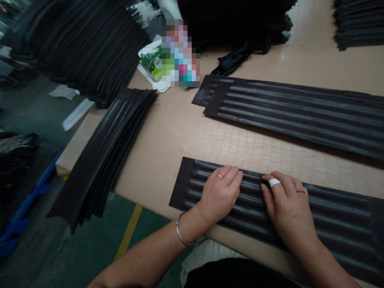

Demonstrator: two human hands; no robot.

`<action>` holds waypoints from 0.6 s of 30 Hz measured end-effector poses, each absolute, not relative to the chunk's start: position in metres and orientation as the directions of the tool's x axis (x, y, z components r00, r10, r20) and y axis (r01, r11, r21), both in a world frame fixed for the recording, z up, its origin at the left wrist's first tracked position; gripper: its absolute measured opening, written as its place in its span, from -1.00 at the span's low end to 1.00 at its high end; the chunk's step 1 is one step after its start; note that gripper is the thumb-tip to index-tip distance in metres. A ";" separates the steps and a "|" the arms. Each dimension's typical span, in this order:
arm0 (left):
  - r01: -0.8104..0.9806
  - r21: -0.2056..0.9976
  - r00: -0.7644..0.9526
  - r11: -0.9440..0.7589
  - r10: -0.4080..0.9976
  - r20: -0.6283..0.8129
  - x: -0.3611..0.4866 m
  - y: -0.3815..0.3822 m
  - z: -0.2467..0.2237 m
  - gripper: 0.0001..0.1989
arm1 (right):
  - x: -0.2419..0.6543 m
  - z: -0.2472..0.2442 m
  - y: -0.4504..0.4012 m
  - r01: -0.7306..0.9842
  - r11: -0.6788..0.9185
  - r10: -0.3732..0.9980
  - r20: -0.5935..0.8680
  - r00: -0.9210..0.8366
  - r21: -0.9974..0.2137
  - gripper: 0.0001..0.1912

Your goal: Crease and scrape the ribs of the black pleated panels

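Note:
A long black ribbed panel lies along the table's near edge, its flat end toward the left. My left hand, with a ring and a silver bracelet, rests over its left part, fingers curled together at the far edge. Closed at that same edge, a short gap to the right, is my right hand, with white tape round one finger and a red band on another. Thumb and index finger pinch the panel's edge there. The left fingertips are partly hidden.
Beyond lie more ribbed black panels, overlapping. A fanned stack of black strips overhangs the table's left edge. Tall dark piles stand behind, near a green-and-white packet. The tabletop is tan.

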State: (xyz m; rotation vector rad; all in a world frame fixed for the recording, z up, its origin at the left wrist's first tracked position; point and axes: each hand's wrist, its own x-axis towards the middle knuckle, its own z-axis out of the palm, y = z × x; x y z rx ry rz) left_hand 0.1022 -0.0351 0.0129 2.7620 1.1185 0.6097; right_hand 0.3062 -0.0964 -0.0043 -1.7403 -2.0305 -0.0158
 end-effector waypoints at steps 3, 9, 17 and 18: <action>0.678 0.235 0.620 -0.696 0.714 0.325 0.081 -0.030 0.013 -0.72 | 0.318 -0.004 -0.099 0.941 0.197 0.930 0.356 -0.091 -0.275 -0.79; 0.703 0.221 0.602 -0.676 0.731 0.323 0.047 -0.019 0.012 -0.71 | 0.347 -0.005 -0.109 0.957 0.161 0.937 0.341 -0.072 -0.240 -0.79; 0.747 0.165 0.582 -0.643 0.754 0.304 0.005 -0.006 0.010 -0.71 | 0.401 -0.010 -0.132 0.977 0.082 0.951 0.308 -0.018 -0.195 -0.74; 0.748 0.161 0.582 -0.644 0.753 0.308 0.002 -0.006 0.009 -0.71 | 0.410 -0.011 -0.136 0.980 0.063 0.951 0.308 -0.002 -0.189 -0.73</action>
